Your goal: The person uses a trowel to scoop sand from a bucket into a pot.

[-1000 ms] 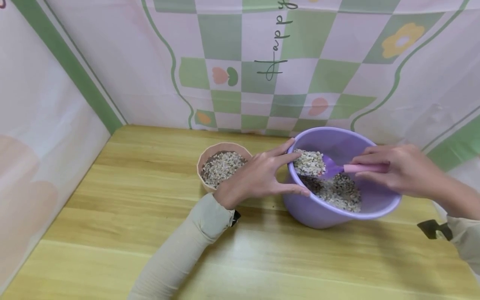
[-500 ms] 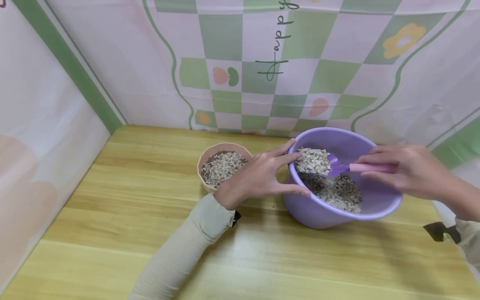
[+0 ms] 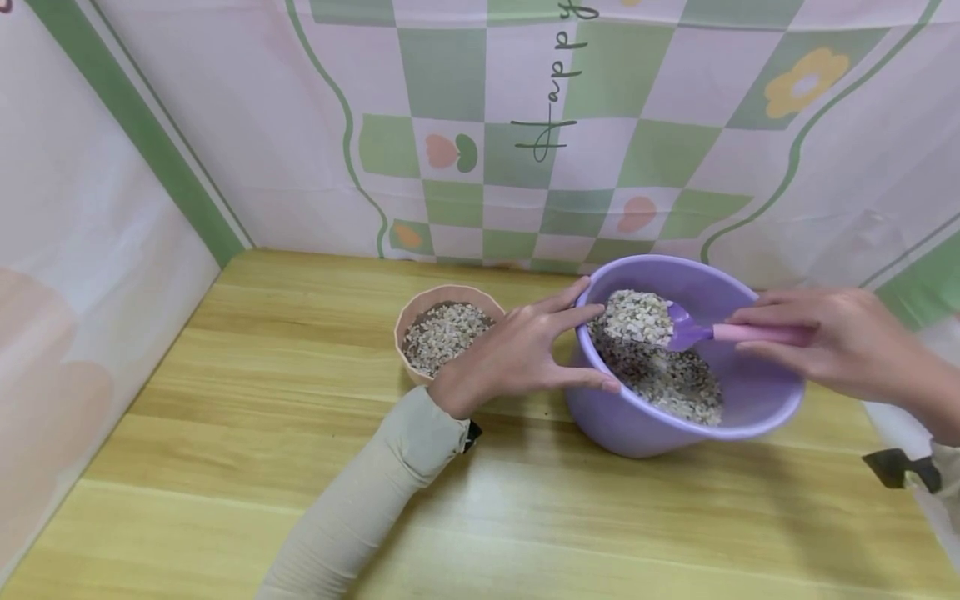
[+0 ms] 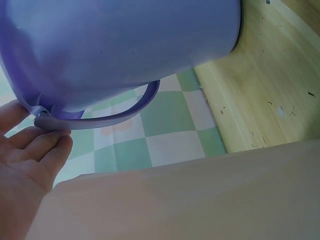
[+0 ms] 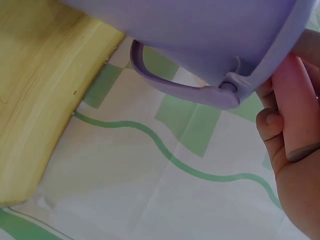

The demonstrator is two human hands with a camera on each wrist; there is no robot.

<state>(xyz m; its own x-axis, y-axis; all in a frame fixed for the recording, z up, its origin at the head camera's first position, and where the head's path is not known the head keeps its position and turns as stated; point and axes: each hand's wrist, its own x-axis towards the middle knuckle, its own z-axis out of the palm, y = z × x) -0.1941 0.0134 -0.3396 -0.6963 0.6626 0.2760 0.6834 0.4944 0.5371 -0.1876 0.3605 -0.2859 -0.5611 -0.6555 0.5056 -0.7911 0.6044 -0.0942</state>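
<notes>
A purple bucket (image 3: 645,429) stands on the wooden table with pale gravel (image 3: 678,392) inside. My left hand (image 3: 517,346) holds its near-left rim, thumb and index finger spread along the edge. In the left wrist view, curled fingers (image 4: 47,145) lie against the handle joint under the rim. My right hand (image 3: 847,337) grips the pink handle of a small shovel (image 3: 686,329), whose purple blade is heaped with gravel and hangs over the bucket's opening. In the right wrist view the shovel's handle (image 5: 297,107) runs through the right hand's fingers.
A pink scalloped bowl (image 3: 408,325) of gravel stands left of the bucket, partly hidden behind the left wrist. A patterned cloth backdrop (image 3: 517,150) rises at the table's back edge. The bucket's handle (image 5: 185,90) hangs down along its outside.
The right hand has drawn the loaded shovel to the right and slightly up, away from the bucket's left rim. The left hand, bucket and bowl have stayed in place.
</notes>
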